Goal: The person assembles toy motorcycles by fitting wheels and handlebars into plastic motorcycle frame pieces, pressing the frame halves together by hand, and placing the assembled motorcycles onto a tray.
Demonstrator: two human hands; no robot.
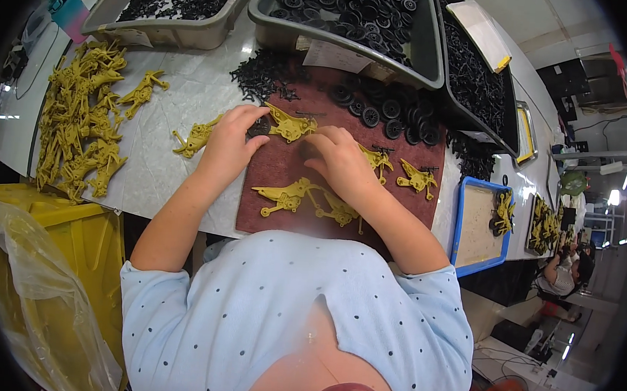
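My left hand (pixel 234 139) is closed in a pinch on a small black wheel (pixel 260 126), at the left end of a yellow plastic frame (pixel 289 125). The frame lies on a dark red mat (pixel 257 166), with a thin black rod above it. My right hand (pixel 341 160) curls in at the frame's right end; a blurred dark shape shows under its fingertips, and I cannot make out what it is. More yellow frames (pixel 284 196) lie nearer me on the mat, others to the right of my right hand. Another yellow frame (pixel 195 138) rests beside my left wrist.
Loose black wheels (pixel 391 110) and small black parts (pixel 260 75) lie along the mat's far side. Behind stand a grey bin of wheels (pixel 431 76) and bins of black parts. A heap of yellow frames (pixel 79 121) is at left, a blue-rimmed tray (pixel 469 261) at right.
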